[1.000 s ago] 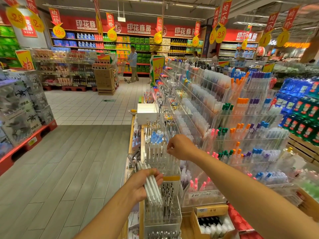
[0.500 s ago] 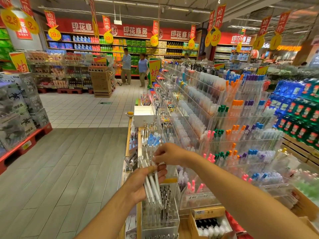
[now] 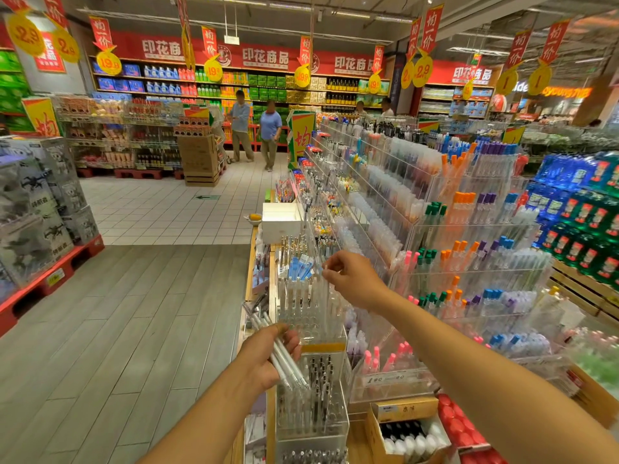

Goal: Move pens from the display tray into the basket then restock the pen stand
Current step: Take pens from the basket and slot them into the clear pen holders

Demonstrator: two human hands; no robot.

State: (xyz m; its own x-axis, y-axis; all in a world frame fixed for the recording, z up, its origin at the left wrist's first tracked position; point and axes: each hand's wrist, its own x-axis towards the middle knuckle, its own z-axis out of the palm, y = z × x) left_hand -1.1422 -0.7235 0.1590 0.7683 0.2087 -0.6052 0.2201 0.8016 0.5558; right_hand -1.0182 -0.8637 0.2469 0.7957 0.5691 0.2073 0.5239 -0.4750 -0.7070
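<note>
My left hand point(image 3: 264, 358) grips a bundle of white pens point(image 3: 284, 358) low at the aisle side of the display. A clear acrylic pen stand point(image 3: 310, 321) in front of me holds upright white pens in its upper tier and dark pens point(image 3: 320, 380) in the tier below. My right hand point(image 3: 355, 279) is raised over the stand's upper tier, its thumb and forefinger pinching the top of one white pen point(image 3: 324, 298) that stands among the others. No basket shows in this view.
Tiered acrylic racks point(image 3: 469, 256) of coloured markers fill the right. A white box point(image 3: 281, 221) sits farther along the wooden shelf. An open carton of pens point(image 3: 410, 433) lies at the lower right. Grey floor point(image 3: 134, 313) stretches left; two people point(image 3: 256, 130) stand far down the aisle.
My right hand went to the bundle in my left hand, took one pen, and has risen over the stand's upper tier. The camera view shifted slightly; a second person walked into the far aisle.
</note>
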